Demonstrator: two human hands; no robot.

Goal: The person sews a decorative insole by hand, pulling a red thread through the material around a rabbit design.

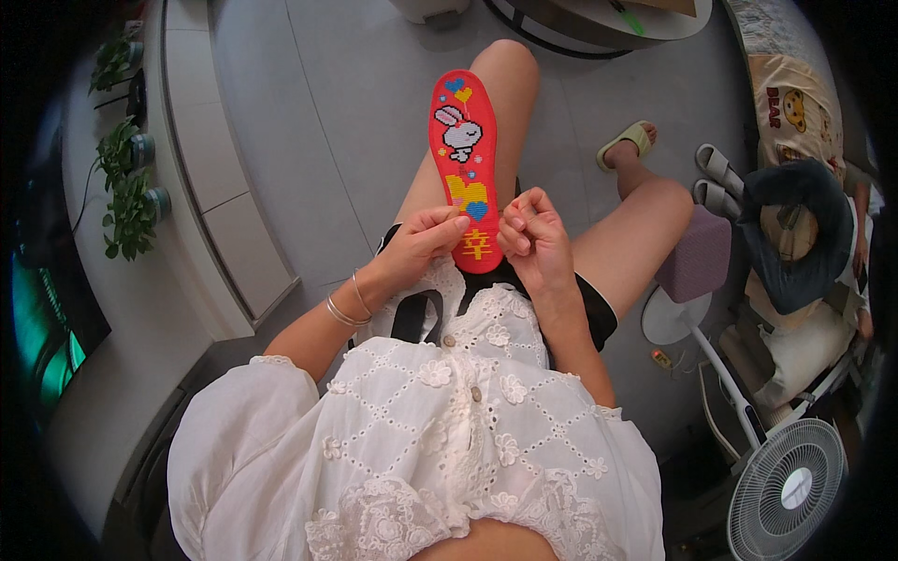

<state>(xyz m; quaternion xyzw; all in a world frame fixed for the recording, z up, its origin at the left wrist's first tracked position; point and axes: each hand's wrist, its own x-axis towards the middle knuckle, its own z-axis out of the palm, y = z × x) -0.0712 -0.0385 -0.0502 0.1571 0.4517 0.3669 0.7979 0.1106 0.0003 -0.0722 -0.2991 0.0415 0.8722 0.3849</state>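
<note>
A red embroidered shoe insole (484, 158) lies lengthwise over my right thigh and lap. Its cross-stitch face shows a white rabbit, blue and yellow hearts, a yellow block pattern and a yellow written character near the heel. At its left edge is my left hand (424, 242), thumb on top of the insole and the other fingers curled beneath. My right hand (537, 235) is by the right edge of the heel half, thumb and fingers drawn together. Whether a needle or thread sits in that pinch is too small to tell.
A round table (596, 28) stands ahead. On my right are a purple stool (694, 256), grey slippers (719, 182), a dark neck pillow (765, 280) and a white fan (786, 491). Potted plants (133, 203) line the left, near a lit screen (49, 336). Another person's arm (861, 231) shows far right.
</note>
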